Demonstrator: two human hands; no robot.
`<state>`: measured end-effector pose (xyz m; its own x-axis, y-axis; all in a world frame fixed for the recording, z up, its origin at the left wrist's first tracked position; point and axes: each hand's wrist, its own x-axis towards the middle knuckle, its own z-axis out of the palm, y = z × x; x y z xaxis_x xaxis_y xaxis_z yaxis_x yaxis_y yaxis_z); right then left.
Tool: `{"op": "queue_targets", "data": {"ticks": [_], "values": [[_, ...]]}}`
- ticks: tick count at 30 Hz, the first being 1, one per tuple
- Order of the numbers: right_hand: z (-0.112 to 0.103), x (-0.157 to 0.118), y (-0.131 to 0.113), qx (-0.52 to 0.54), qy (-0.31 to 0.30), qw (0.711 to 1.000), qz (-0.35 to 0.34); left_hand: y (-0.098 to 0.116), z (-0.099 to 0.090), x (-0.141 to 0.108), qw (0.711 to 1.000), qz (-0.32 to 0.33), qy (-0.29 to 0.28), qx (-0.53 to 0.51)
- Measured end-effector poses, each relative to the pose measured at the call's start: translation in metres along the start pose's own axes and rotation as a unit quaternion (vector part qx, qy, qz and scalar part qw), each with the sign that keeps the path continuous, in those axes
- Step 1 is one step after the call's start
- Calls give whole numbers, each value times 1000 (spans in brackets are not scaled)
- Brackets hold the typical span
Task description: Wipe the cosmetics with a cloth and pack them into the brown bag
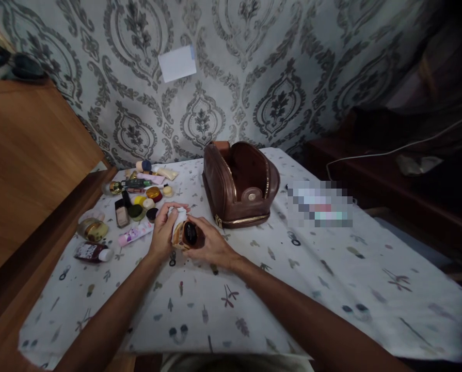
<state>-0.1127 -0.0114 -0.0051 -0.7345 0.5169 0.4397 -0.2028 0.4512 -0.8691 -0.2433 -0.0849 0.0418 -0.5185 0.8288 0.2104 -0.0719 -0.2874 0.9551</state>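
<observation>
My right hand [215, 245] is closed around a small amber bottle [180, 236] with a black cap and an orange-brown label, tilted so its cap faces me. Folded white cloth or tissue [180, 213] is pinched in my left hand [162, 232] and pressed against the bottle's far side. Both hands are together above the table, just left of an unzipped brown leather toiletry bag [236, 209]. Close by my left hand lie a pink and white tube [135, 234] and a small dark-lidded jar [152, 215].
Several cosmetics cover the table's left side, among them a foundation bottle [121, 213], a dark red bottle [93, 252] and a yellowish bottle [93, 229]. A blurred-out item [319, 204] lies right of the bag. Wooden furniture [33, 155] borders the left; a patterned wall stands behind.
</observation>
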Motion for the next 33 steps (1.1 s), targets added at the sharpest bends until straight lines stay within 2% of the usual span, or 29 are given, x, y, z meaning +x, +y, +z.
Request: {"op": "queue_targets", "data": {"ticks": [6,12,16,20,23,26,28,30,33], "values": [[-2,1,-8,13,11,998,55,0,-5,2,993,65,-10,101],[-3,3,-10,-3,64,995,74,10,-3,-2,974,130,-24,187],[-3,5,-12,3,94,992,82,16,-2,-7,959,163,-79,217],[-2,5,-8,32,104,988,105,16,-4,-8,941,164,-134,262],[-2,3,-8,62,99,988,105,15,-7,-5,940,152,-108,286],[-3,2,-14,125,98,980,117,14,-10,0,961,122,-46,242],[-2,2,-19,221,98,958,154,12,-12,4,978,97,-9,183],[-1,3,-24,334,102,915,201,10,-13,6,986,87,22,137],[-3,6,-30,452,93,845,269,7,-13,7,986,86,53,131]]}}
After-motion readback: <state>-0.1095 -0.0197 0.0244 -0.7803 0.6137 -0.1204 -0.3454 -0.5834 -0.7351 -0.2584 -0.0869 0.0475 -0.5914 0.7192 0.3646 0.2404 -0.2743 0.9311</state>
